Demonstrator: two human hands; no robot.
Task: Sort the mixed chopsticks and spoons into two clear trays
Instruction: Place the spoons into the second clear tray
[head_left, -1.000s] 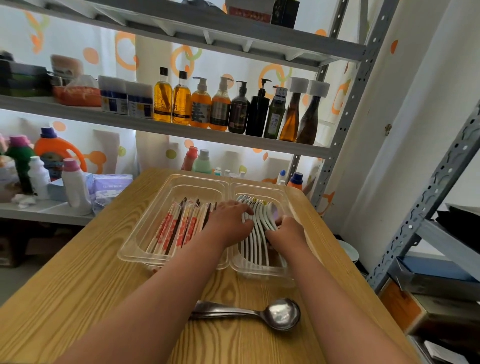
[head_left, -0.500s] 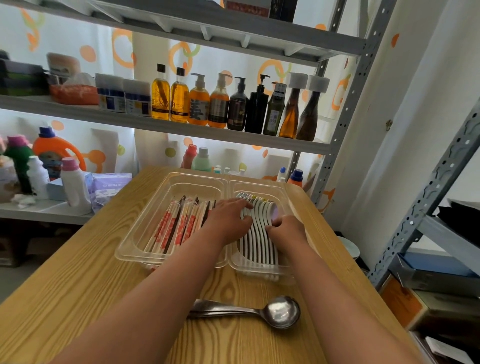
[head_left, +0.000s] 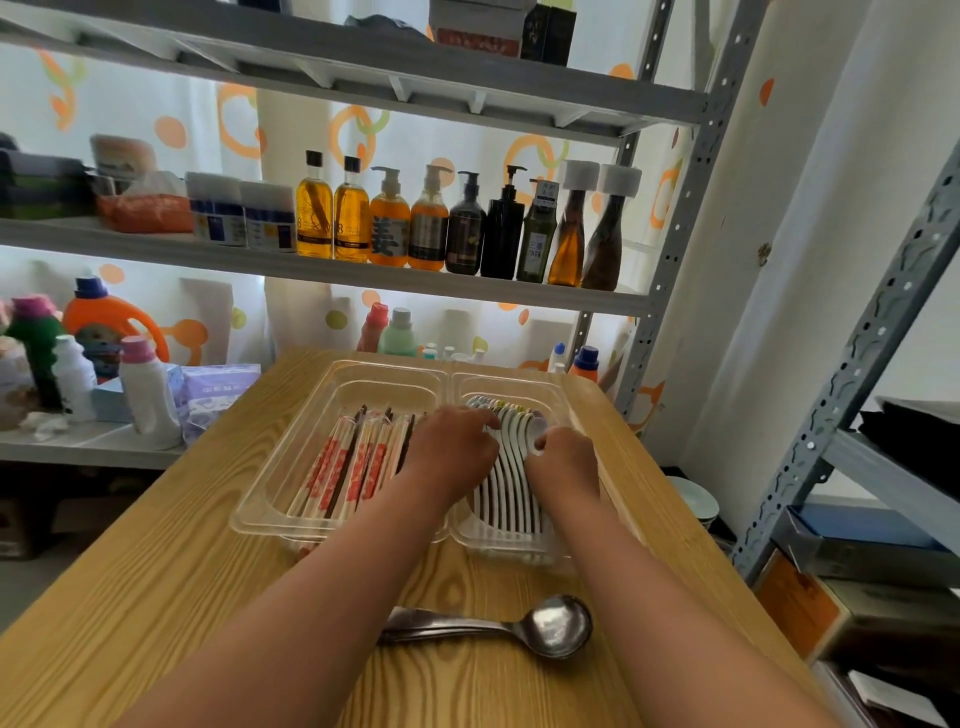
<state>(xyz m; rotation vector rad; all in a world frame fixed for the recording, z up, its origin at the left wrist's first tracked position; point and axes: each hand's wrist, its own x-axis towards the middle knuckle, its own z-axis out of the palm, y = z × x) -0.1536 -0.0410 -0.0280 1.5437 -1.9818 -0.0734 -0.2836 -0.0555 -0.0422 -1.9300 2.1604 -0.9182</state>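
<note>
Two clear trays stand side by side on the wooden table. The left tray (head_left: 291, 467) holds several chopsticks (head_left: 345, 470) in white sleeves with red print. In the right tray (head_left: 576, 410) lies a tight row of white spoons (head_left: 511, 467), handles toward me. My left hand (head_left: 449, 449) reaches across the divide and rests bent fingers on the left side of the row. My right hand (head_left: 563, 462) sits at the row's right side, thumb and fingers pinching the outermost spoon's bowl. Stacked metal spoons (head_left: 553, 626) lie on the table near me, between my forearms.
A grey metal rack (head_left: 670, 249) behind the table carries pump bottles (head_left: 467, 223) above and detergent bottles (head_left: 148, 389) at the lower left. Another rack (head_left: 852, 364) with boxes stands close on the right. A white bowl (head_left: 696, 501) sits beyond the table's right edge.
My left hand's fingers have drawn back and bent on the left of the spoon row. My right hand has crept slightly farther along the row. The trays and metal spoons have not moved.
</note>
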